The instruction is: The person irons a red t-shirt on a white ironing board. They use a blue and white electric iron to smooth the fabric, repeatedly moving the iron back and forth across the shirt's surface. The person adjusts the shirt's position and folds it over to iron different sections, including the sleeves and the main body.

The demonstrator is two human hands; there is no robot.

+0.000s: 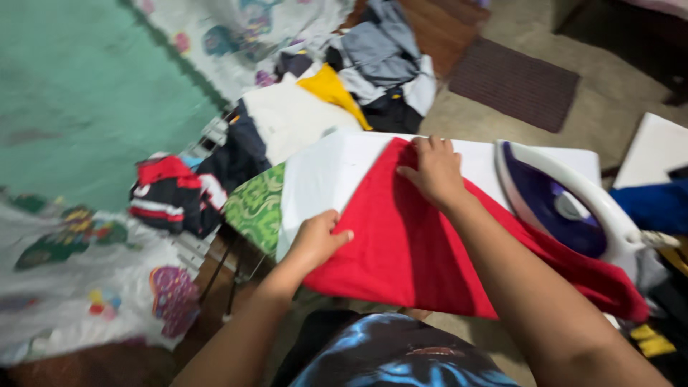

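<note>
Where the view begins, at the bottom edge, a dark blue patterned shirt on the person's own body, both forearms reaching up from it. Just beyond, left hand at the near left edge of a red cloth, fingers curled together and thumb on top, pinching the cloth's edge. Farther up, right hand pressed flat on the same red cloth near its top corner, fingers together and bent slightly at the tips, holding nothing. Red cloth spread slantwise over a white-covered ironing board, draping off the near side toward the right. Green patterned cover showing at the board's left end. On the board's right end, just beside the red cloth, a white and purple iron standing on its heel. Left of the board, a red, black and white garment on a rack. Behind the board, a heap of clothes, white, yellow, grey and dark. Farthest back, a brown ribbed mat on the floor and a teal wall to the left.
</note>
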